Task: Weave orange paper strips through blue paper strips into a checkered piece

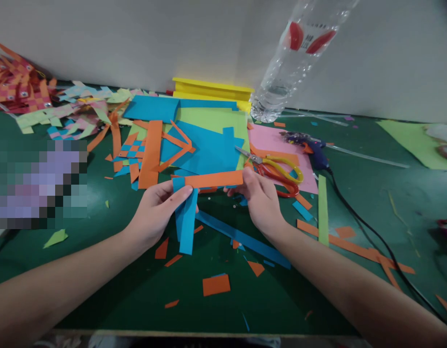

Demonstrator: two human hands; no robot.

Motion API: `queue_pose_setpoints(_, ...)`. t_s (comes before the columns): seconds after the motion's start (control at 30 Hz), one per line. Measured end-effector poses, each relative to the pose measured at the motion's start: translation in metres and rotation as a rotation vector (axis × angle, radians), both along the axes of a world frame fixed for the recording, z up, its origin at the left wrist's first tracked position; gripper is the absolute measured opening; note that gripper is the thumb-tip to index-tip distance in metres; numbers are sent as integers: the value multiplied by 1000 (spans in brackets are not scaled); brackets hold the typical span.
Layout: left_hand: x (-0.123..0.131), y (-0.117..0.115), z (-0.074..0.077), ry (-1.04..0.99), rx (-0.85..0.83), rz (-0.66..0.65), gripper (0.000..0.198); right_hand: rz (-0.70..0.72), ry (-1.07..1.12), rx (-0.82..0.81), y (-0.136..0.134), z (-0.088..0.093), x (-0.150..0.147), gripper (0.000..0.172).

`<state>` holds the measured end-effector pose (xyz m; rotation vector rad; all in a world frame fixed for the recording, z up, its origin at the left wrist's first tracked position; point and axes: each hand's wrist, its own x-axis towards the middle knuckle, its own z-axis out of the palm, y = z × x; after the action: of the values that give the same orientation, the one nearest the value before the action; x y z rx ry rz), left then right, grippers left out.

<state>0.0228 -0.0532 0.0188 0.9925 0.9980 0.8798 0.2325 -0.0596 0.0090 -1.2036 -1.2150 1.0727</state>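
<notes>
My left hand [156,205] pinches two blue paper strips [187,227] where they cross an orange paper strip [214,180]; its thumb lies over the crossing. The blue strips hang down and the orange one runs to the right. At that far end, my right hand [261,200] has its thumb and finger closed on the orange strip. Beneath my hands, a long blue strip [245,241] lies on the table. Just behind my right hand are open scissors [277,171] with yellow and red handles.
Blue sheets [205,145] and a pink sheet [267,137] lie behind. A glue gun [314,150] trails a black cord down the right side. A clear plastic bottle [299,58] stands at the back. Woven paper pieces [81,106] pile up left; orange scraps [216,285] litter the green table.
</notes>
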Motion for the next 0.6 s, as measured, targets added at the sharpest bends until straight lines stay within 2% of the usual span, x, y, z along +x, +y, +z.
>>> queue_pose_setpoints(0.1,0,-1,1,-15,-6,0,18,-8,138,13,1,-5,1,51)
queue_pose_setpoints(0.17,1,-1,2,-17,-9,-2,19,-37,145,8,1,-8,1,49)
queue_pose_setpoints(0.33,1,0,2,-11,-9,-8,19,-58,48,-50,2,-11,2,45)
queue_pose_setpoints(0.6,-1,0,0,-28,-4,-17,19,-26,-136,19,-1,0,2,41)
